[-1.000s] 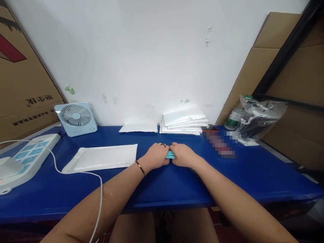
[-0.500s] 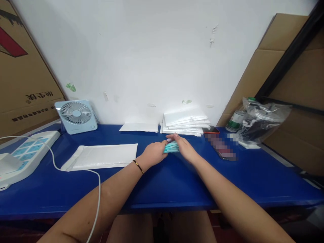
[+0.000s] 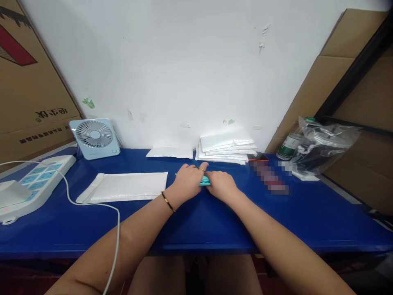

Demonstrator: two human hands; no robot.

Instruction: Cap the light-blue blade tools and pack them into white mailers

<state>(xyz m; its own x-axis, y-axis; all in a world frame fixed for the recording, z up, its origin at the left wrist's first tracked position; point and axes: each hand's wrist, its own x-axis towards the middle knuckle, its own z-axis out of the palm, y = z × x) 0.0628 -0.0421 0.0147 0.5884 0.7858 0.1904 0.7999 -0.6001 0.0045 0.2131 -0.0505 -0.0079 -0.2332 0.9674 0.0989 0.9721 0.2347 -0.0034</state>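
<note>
Between my two hands is a bundle of thin turquoise layers [image 3: 205, 180], mostly covered, so its exact kind cannot be made out. My left hand [image 3: 189, 180], with a ring and a dark bracelet, is closed around the left part of it. On the right side, the curled fingers of my right hand [image 3: 223, 186] grip the same bundle. A flat white padded mailer [image 3: 130, 186] lies left of my left hand, partly behind the wrist. Beyond my hands, a stack of white padded mailers [image 3: 227, 143] rests near the wall, with another white mailer [image 3: 170, 153] beside it.
A light-blue fan [image 3: 95, 138] stands at the back left. Nearer is a power strip [image 3: 39, 180], its white cable [image 3: 89, 203] crossing my left forearm. At the right are a blurred-out phone-like object [image 3: 272, 178], a bottle [image 3: 288, 145] and a clear plastic bag [image 3: 325, 143].
My right hand has gone from extended fingers beside the turquoise bundle to curled fingers gripping it. My left thumb has lifted, and less of the bundle shows. The view has shifted slightly.
</note>
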